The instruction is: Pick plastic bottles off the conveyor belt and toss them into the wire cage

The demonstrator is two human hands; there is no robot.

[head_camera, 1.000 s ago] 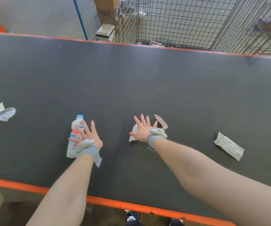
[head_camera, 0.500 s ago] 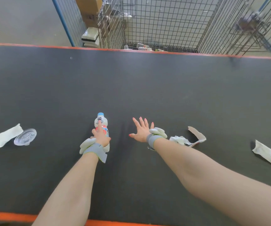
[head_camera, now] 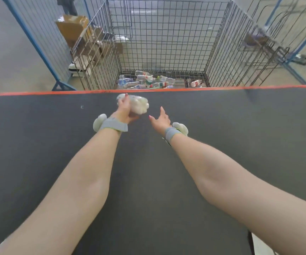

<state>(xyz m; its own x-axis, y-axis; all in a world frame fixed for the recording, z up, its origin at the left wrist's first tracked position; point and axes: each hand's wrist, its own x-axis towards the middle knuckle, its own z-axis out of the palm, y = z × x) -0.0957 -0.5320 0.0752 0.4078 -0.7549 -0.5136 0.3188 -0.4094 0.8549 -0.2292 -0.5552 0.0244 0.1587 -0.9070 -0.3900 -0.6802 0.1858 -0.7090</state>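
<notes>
Both arms reach forward, left hand (head_camera: 125,111) with fingers (head_camera: 123,102) curled closed, right hand (head_camera: 160,120) spread open.

Grey concrete floor (head_camera: 10,57); blue-framed mesh fence (head_camera: 38,28) left; cardboard box (head_camera: 71,28) behind it.

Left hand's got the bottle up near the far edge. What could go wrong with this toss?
The bottle in the left hand is over the belt, short of the orange edge; a weak toss may land it on the belt. The wire cage opening looks wide, but an off-line throw could hit a side wall.
</notes>
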